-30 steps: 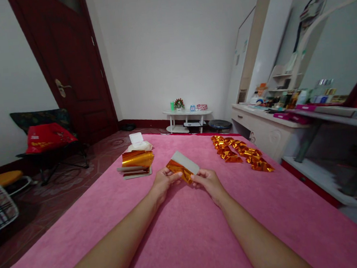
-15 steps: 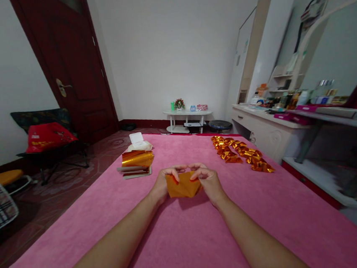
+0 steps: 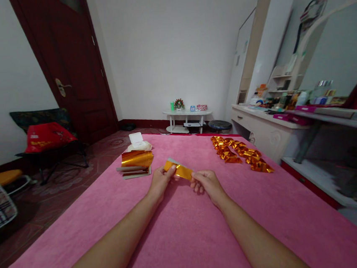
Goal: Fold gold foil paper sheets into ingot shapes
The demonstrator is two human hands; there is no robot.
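A small sheet of shiny gold foil paper [image 3: 182,172], folded into a narrow strip with a greyish edge along its back, is held just above the pink cloth [image 3: 182,239]. My left hand [image 3: 161,182] is closed on its left end, the thumb lying on top. At the right end, my right hand [image 3: 209,184] pinches the corner between thumb and forefinger, with the other fingers curled under. A stack of gold foil sheets [image 3: 136,159] lies to the left. Several folded gold foil pieces [image 3: 227,150] sit in rows at the right.
Behind the foil stack is a white open-lidded container [image 3: 136,139]. A dressing table [image 3: 260,130] crowded with bottles stands along the right. Farther back are a low white table [image 3: 186,113] and a round dark stool [image 3: 220,125]. A chair with a red bag [image 3: 50,136] is at left.
The foil paper has gone from a wider, matte-looking piece to a narrow shiny strip, tilted down to the right. My right hand has shifted lower, to the strip's right end.
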